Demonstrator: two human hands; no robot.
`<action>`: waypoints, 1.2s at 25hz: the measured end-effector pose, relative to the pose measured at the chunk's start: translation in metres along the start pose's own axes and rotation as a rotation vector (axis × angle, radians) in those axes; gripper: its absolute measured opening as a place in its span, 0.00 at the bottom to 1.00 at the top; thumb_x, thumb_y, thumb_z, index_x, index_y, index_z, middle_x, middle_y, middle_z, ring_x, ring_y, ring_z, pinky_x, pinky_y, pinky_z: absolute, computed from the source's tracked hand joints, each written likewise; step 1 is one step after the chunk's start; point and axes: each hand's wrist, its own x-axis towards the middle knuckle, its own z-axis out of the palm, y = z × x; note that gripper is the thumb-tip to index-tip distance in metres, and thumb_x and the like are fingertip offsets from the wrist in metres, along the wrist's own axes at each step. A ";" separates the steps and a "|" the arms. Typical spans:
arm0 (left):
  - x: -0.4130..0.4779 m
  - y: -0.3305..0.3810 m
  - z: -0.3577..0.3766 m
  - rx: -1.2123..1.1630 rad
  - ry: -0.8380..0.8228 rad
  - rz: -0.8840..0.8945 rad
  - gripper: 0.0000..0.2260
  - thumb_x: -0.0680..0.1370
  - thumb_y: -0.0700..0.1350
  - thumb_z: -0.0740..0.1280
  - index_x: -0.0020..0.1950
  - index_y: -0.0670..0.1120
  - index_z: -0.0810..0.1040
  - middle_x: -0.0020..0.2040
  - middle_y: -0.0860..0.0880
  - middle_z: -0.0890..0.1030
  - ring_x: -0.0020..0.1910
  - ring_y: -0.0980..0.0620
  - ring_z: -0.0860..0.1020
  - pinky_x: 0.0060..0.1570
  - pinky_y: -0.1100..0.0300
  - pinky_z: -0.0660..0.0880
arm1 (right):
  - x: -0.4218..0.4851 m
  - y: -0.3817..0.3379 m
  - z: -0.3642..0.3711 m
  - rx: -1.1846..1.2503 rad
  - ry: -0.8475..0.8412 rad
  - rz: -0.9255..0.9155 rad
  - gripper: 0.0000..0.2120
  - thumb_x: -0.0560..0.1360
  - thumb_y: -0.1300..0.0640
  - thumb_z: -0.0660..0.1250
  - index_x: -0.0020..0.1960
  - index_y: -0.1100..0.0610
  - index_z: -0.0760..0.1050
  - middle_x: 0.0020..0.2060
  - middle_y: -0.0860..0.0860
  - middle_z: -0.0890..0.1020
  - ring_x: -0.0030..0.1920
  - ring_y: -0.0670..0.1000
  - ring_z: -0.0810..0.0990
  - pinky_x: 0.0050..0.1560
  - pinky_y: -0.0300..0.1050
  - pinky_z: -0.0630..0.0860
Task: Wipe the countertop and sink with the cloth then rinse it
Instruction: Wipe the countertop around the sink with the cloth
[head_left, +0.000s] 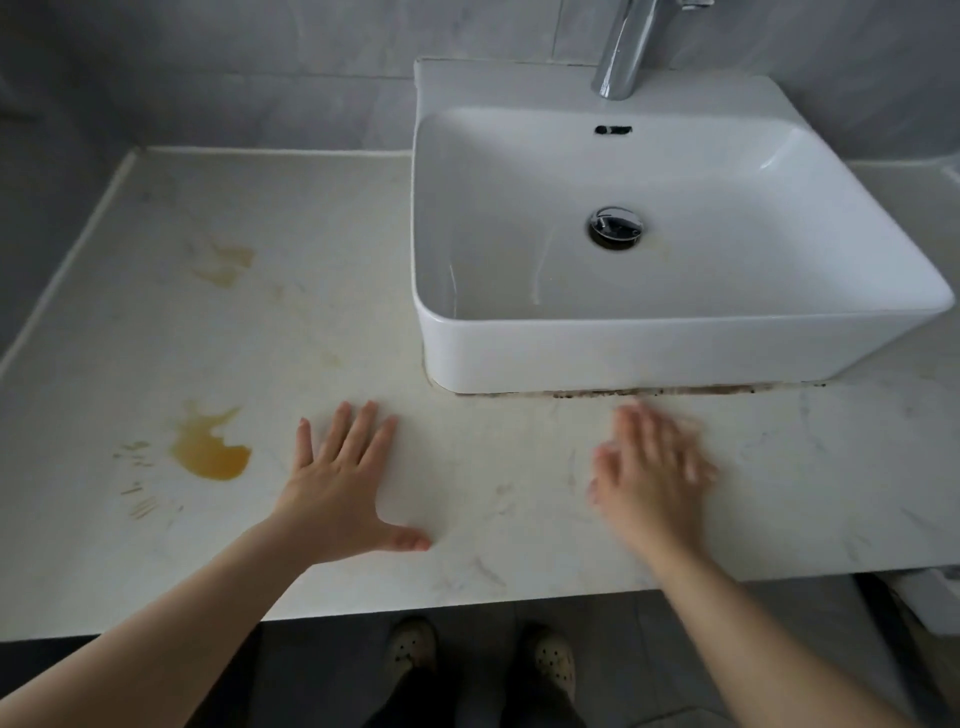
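A pale marble countertop (270, 332) carries a white rectangular vessel sink (675, 358) at the right, with a chrome drain (615, 224) in its bowl. A wet orange stain (210, 451) lies on the counter at the front left, and a fainter one (223, 265) further back. My left hand (340, 486) rests flat and spread on the counter, just right of the front stain. In front of the sink, my right hand (649, 475) hovers over the counter with its fingers apart, blurred by motion. Neither hand holds anything. No cloth is in view.
A chrome tap (626, 49) rises behind the sink against a grey tiled wall. Dark grime lines the seam under the sink's front edge (649, 391). Below the counter's front edge I see my two slippers (483, 654) on the floor.
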 end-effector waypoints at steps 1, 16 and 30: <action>-0.001 -0.005 -0.001 -0.003 -0.001 0.026 0.66 0.45 0.83 0.45 0.75 0.48 0.33 0.75 0.48 0.32 0.71 0.49 0.28 0.69 0.44 0.31 | 0.008 0.003 -0.004 0.043 -0.024 0.204 0.30 0.77 0.44 0.43 0.76 0.56 0.56 0.75 0.55 0.58 0.75 0.56 0.55 0.74 0.55 0.47; -0.006 -0.030 0.000 -0.124 0.015 0.123 0.60 0.61 0.74 0.65 0.74 0.43 0.33 0.70 0.53 0.28 0.69 0.54 0.26 0.70 0.55 0.30 | -0.003 -0.101 0.002 0.119 -0.012 0.345 0.38 0.71 0.42 0.37 0.76 0.59 0.55 0.75 0.57 0.57 0.75 0.57 0.53 0.73 0.55 0.43; -0.005 -0.037 -0.001 -0.130 -0.007 0.156 0.61 0.61 0.71 0.67 0.74 0.43 0.32 0.71 0.52 0.28 0.69 0.54 0.26 0.70 0.56 0.30 | -0.012 -0.157 0.006 0.141 0.025 0.157 0.31 0.76 0.45 0.49 0.74 0.61 0.60 0.73 0.59 0.62 0.74 0.58 0.60 0.72 0.55 0.47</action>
